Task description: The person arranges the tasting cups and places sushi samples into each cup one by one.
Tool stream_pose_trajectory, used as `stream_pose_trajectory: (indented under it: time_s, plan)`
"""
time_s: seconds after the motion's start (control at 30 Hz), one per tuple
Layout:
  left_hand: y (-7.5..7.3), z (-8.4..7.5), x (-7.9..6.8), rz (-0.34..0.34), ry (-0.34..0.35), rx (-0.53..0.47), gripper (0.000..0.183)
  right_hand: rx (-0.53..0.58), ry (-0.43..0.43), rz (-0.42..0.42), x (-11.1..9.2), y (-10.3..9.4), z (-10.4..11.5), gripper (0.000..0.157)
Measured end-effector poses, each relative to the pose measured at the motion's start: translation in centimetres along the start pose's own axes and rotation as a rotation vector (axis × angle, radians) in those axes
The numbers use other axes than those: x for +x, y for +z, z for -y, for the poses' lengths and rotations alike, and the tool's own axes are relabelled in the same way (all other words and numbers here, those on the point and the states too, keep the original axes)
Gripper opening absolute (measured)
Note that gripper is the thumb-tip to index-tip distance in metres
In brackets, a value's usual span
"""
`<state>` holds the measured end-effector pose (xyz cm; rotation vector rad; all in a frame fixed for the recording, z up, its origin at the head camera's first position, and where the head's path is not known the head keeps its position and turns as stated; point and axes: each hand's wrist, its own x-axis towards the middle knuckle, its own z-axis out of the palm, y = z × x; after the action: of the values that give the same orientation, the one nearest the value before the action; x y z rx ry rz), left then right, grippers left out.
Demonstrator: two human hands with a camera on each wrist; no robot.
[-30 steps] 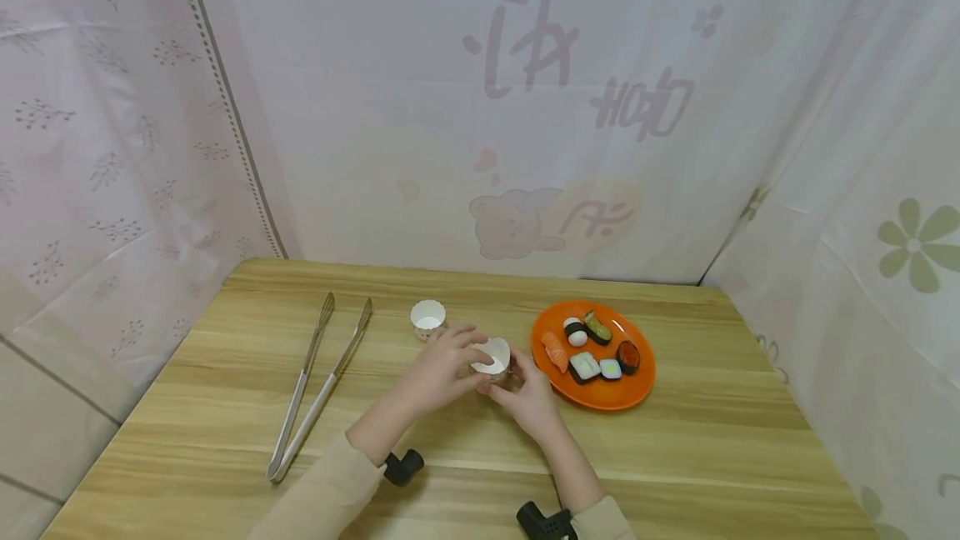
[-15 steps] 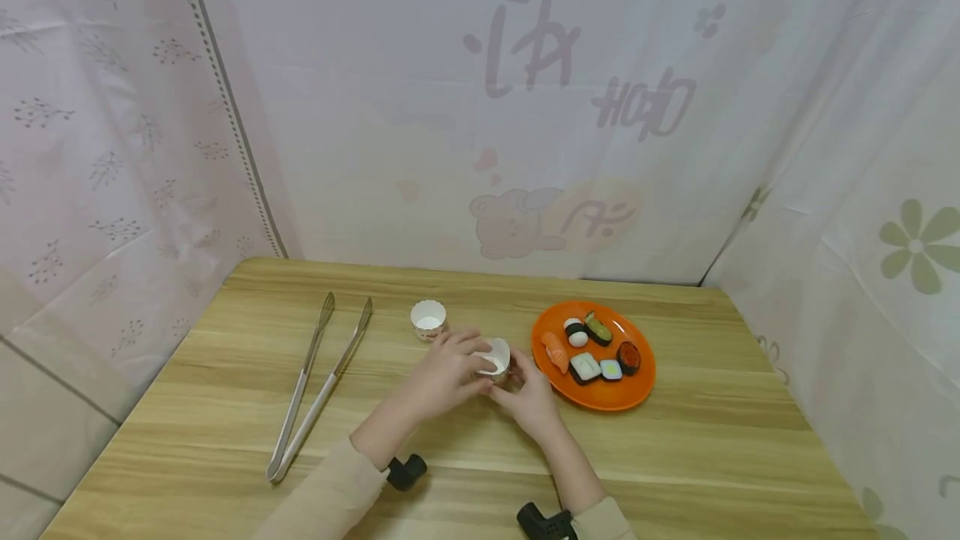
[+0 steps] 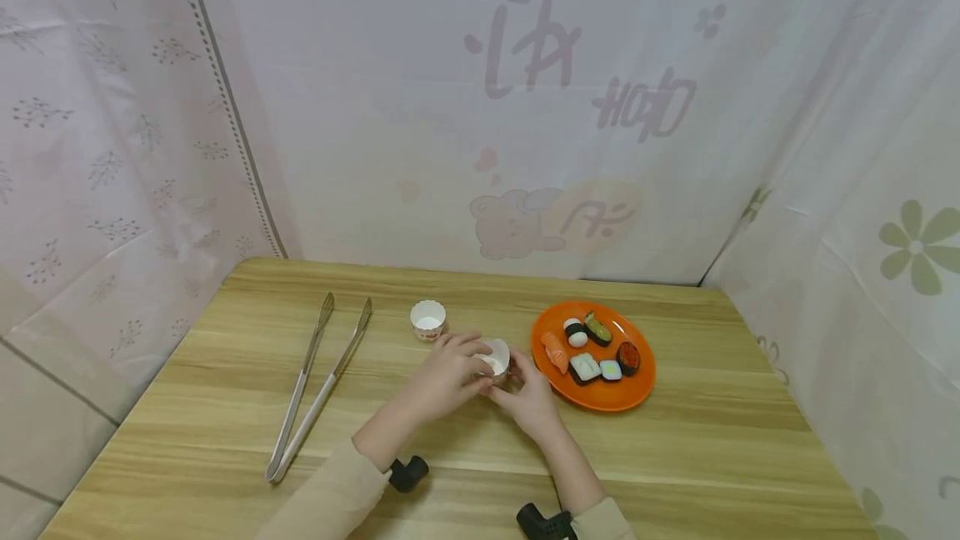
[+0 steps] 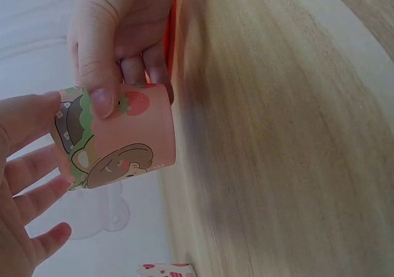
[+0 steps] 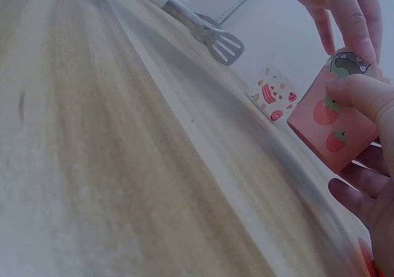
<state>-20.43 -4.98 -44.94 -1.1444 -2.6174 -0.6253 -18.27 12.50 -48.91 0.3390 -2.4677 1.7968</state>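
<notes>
Both hands hold a pink paper baking cup (image 3: 496, 357) printed with strawberries and a cartoon figure, just above the table in the head view. My right hand (image 3: 534, 398) grips its side, the thumb (image 4: 103, 101) lying on the printed wall in the left wrist view. At the cup's rim are the fingers of my left hand (image 3: 447, 373), some reaching over the opening. What lies between those fingers inside the cup is hidden. Behind the left hand stands a second paper baking cup (image 3: 428, 320), white inside with a red pattern outside.
On the right, an orange plate (image 3: 637, 390) bears several sushi pieces (image 3: 585, 367). Long metal tongs (image 3: 306, 407) lie spread on the left of the wooden table (image 3: 712, 448). A printed curtain (image 3: 360, 148) hangs behind the table.
Hardly anything differs. The left hand has shifted very slightly at the cup's rim; the right hand keeps its hold, and the other things stay in place.
</notes>
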Motion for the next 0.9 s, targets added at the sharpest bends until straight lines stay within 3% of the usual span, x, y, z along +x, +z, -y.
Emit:
stream_pose_trajectory:
  time_s: [0.37,0.9]
  plan:
    - [0.30,0.09,0.08,-0.014,0.011,0.023,0.006,0.007,0.000,0.007,0.04,0.06,-0.21,0.061]
    - [0.34,0.13,0.13,-0.038,0.004,-0.016,0.004,0.007,-0.014,0.001,0.08,0.10,-0.34,0.061]
